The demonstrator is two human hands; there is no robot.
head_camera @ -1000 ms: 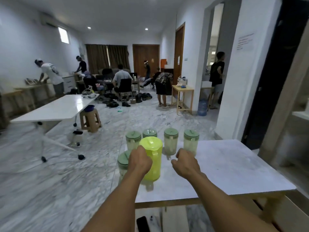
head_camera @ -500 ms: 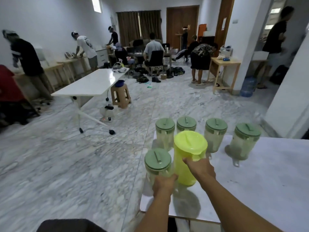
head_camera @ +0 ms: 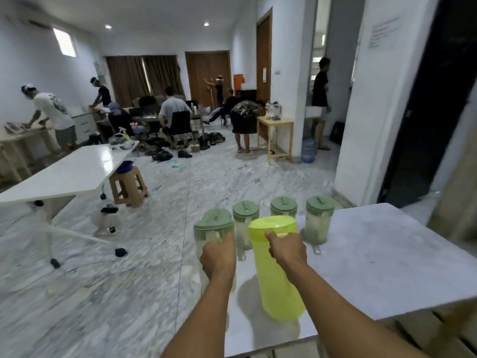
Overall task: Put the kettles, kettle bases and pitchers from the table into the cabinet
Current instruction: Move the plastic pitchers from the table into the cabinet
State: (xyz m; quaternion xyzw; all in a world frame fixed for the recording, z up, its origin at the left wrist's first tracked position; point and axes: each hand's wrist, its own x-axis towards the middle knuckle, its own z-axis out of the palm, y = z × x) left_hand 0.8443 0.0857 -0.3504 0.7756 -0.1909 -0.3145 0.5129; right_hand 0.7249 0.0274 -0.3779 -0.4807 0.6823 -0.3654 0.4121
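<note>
Now the left hand (head_camera: 219,257) grips a clear plastic pitcher with a green lid (head_camera: 213,228), the right hand (head_camera: 286,250) a bright yellow plastic pitcher (head_camera: 278,288), both by the white tabletop (head_camera: 387,259). Next, carry both to the cabinet.

We see a glossy, translucent yellow-green plastic pitcher (head_camera: 278,270), clear plastic pitchers (head_camera: 317,223) with matt sage-green lids, a smooth, pale, faintly reflective table (head_camera: 374,259), and a polished marble floor (head_camera: 103,293).
</note>
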